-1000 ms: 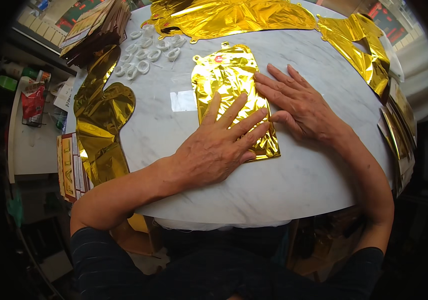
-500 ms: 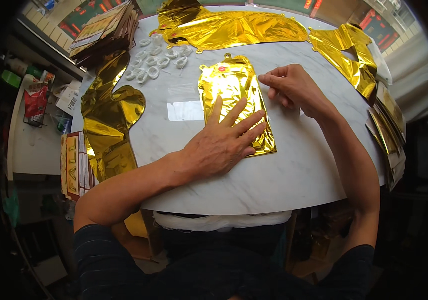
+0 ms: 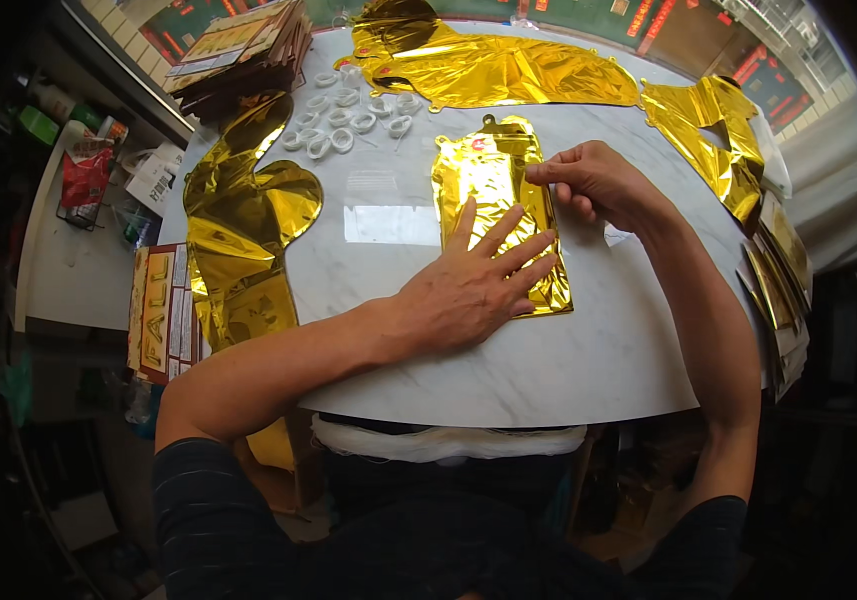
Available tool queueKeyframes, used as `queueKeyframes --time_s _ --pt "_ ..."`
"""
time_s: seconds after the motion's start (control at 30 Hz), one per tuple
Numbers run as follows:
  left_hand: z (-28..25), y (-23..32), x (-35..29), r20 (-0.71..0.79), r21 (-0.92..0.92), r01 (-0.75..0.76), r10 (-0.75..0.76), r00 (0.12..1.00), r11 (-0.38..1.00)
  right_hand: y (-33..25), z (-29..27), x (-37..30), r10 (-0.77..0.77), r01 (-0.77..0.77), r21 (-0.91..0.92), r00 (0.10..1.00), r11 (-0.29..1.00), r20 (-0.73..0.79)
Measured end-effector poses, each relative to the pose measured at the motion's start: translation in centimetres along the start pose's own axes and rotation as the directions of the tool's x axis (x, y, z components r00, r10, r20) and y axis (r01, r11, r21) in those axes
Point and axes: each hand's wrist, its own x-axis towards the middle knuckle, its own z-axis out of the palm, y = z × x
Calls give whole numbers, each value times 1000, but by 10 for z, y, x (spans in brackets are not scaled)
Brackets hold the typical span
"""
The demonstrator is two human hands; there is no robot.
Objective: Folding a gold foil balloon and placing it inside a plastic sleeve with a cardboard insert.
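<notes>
A folded gold foil balloon (image 3: 497,180), with small tabs at its top and a red mark near them, lies flat on the marbled white table (image 3: 379,385). My left hand (image 3: 479,285) rests on its lower half, palm down and fingers spread. At the foil's upper right edge is my right hand (image 3: 594,185), its thumb and finger pressed together and the other fingers curled. The thumb tip overlaps the foil; whether anything is caught in the pinch cannot be made out.
Several white ribbon coils (image 3: 341,118) lie left of the folded foil. Unfolded gold foil balloons spread along the back (image 3: 509,70), the left side (image 3: 244,230) and the far right (image 3: 709,130). A stack of printed packages (image 3: 244,55) stands back left; flat packets (image 3: 779,280) sit at the right edge.
My right hand's pinched fingertips have come from beside the foil to over its upper right edge. My left hand stays spread on the foil. The whole view has shifted slightly.
</notes>
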Motion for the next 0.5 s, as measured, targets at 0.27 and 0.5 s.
queueKeyframes --time_s 0.27,0.5 --pt "-1 0 0 1 8 0 0 1000 1000 -7 4 -1 32 -28 -104 999 994 29" --pt "-9 2 1 -39 -48 106 -108 993 993 -10 12 -7 61 -65 -104 997 992 -45"
